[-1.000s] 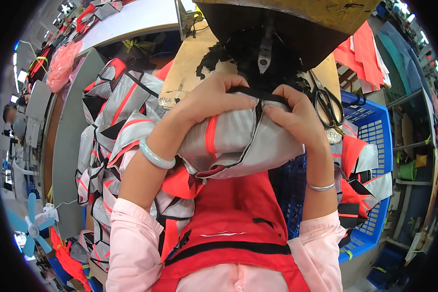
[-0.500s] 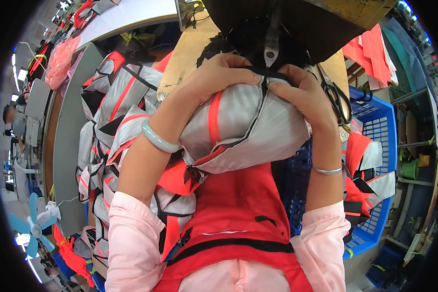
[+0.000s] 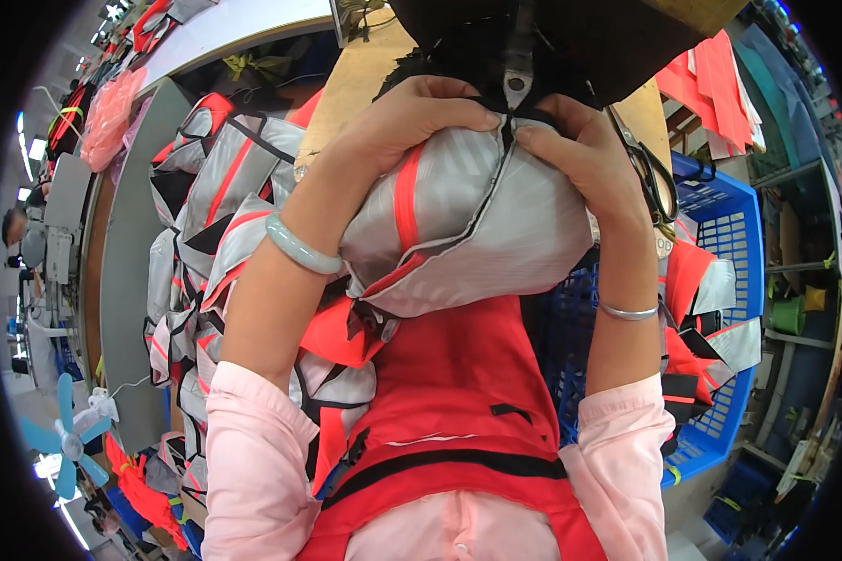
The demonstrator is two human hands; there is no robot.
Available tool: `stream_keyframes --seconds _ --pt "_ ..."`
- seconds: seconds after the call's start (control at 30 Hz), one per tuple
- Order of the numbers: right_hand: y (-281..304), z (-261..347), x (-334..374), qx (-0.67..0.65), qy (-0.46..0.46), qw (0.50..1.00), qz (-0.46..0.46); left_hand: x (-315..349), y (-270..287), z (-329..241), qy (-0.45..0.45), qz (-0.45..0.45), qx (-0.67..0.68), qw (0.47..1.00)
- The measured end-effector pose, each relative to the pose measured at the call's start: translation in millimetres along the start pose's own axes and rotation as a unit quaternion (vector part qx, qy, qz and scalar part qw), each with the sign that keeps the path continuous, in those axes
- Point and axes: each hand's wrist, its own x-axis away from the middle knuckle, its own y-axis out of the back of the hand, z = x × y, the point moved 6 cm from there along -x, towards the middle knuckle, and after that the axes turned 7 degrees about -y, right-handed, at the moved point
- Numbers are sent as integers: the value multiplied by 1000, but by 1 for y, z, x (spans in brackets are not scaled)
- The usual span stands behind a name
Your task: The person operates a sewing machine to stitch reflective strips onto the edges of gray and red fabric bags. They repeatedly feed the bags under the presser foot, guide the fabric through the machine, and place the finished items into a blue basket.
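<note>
Between my hands is a silver-grey fabric bag piece [image 3: 477, 224] with a red stripe and black edge binding. My left hand [image 3: 421, 117] pinches its far edge on the left, thumb on top. On the right, my right hand [image 3: 585, 154] grips the same edge, thumb pressed on the fabric and fingers curled under. The bound edge lies right at a metal tool tip with a hole [image 3: 517, 82], which comes down from a dark machine head [image 3: 571, 47]. What lies beneath the fabric at that tip is hidden.
Black-handled scissors [image 3: 650, 173] lie on the wooden board right of my right hand. A blue plastic basket [image 3: 744, 243] holds red and silver pieces. Similar sewn pieces [image 3: 225, 206] are heaped on the left by a grey panel [image 3: 140, 280]. A small blue fan [image 3: 65, 435] stands far left.
Both hands have shifted the bag piece slightly away from me, its edge drawing closer under the metal tip. The grip of both hands is unchanged.
</note>
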Motion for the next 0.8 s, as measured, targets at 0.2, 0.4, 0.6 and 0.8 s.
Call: stream_keyframes --seconds 0.2,0.4,0.6,0.8 --pt "-1 1 1 -1 -5 1000 -1 -1 1 1 0 12 -24 1000" --pt "26 6 4 -30 -24 998 -58 -4 11 -4 -38 2 -27 999" --pt "6 6 88 -14 22 967 255 46 -13 13 -18 110 -54 992" --pt "5 -6 143 181 51 977 100 87 -58 32 -68 163 -64 982"
